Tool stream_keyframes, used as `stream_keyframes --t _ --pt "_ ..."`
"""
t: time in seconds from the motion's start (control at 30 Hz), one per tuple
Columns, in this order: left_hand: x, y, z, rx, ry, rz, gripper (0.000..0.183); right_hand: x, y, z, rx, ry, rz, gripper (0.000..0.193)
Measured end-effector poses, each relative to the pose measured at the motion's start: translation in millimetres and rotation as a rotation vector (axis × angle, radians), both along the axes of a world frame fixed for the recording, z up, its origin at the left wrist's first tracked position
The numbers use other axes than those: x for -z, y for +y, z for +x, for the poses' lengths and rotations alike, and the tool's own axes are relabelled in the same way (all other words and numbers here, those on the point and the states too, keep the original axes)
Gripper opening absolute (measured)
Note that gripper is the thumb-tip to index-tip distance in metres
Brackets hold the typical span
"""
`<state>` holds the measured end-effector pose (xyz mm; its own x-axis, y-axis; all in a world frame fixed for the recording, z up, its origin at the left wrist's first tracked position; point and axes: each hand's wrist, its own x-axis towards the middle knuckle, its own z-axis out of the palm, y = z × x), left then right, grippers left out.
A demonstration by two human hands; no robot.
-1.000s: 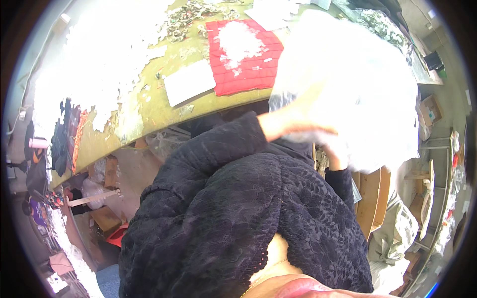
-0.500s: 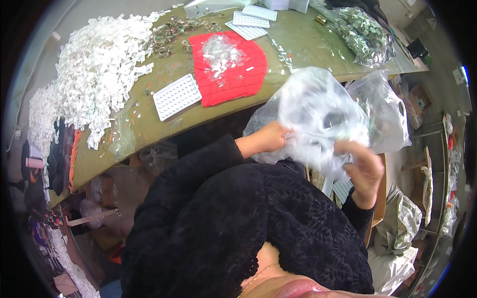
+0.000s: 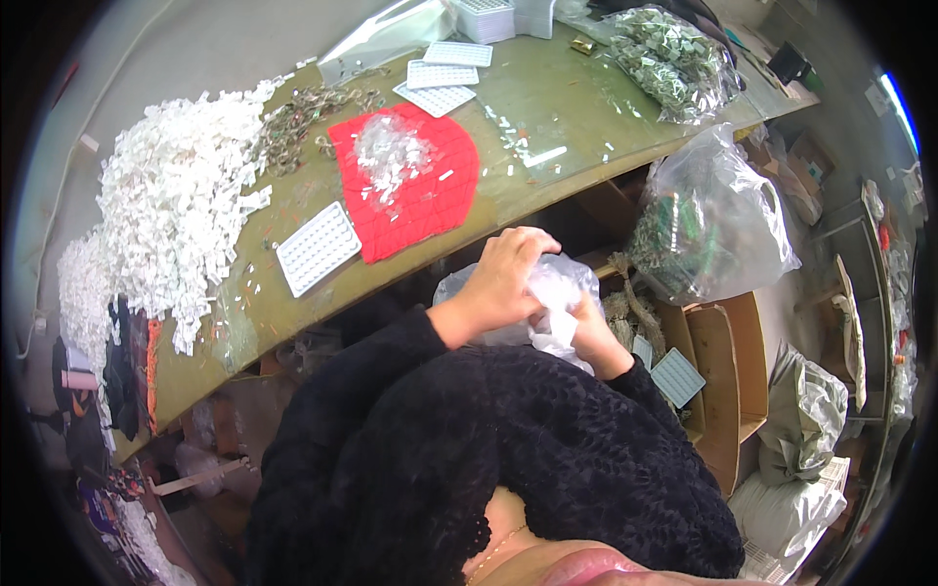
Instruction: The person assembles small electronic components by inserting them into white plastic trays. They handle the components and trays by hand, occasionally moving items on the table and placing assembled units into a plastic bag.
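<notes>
A clear plastic bag [image 3: 557, 330] is bunched up between my two hands, close in front of my body and just off the table's near edge. My left hand [image 3: 503, 278] curls its fingers over the top of the bag. From the right, my right hand [image 3: 594, 330] grips the gathered plastic; some of its fingers are hidden behind the bag. Beyond my left hand, a red quilted cloth [image 3: 415, 210] lies on the table with a small heap of clear and white pieces [image 3: 391, 156] on it.
White trays with small cavities [image 3: 319, 249] lie on the green table [image 3: 547, 186]. A large heap of white pieces [image 3: 176, 176] covers its left end. Filled clear bags [image 3: 674, 63] sit at the far right and hang below the edge. A cardboard box [image 3: 728, 391] stands right of me.
The clear bag was spread wide and blurred; now it is crumpled small between my hands. Both hands have come closer together, the right one moving left. The view has shifted slightly.
</notes>
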<state>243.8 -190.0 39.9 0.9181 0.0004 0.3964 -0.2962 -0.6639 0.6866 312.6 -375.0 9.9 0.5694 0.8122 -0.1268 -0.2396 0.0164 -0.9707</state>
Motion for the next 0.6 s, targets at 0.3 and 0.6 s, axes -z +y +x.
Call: stream_keyframes --t 0.3,0.6 --pt "-43.0 13.9 42.3 0.238 0.420 -0.927 0.059 -84.3 26.8 54.5 0.294 -1.153 0.085 0.060" --pt "-64.0 85.1 194.8 0.166 0.377 -1.364 0.037 -75.2 117.9 201.7 0.191 -1.355 -0.219 0.080"
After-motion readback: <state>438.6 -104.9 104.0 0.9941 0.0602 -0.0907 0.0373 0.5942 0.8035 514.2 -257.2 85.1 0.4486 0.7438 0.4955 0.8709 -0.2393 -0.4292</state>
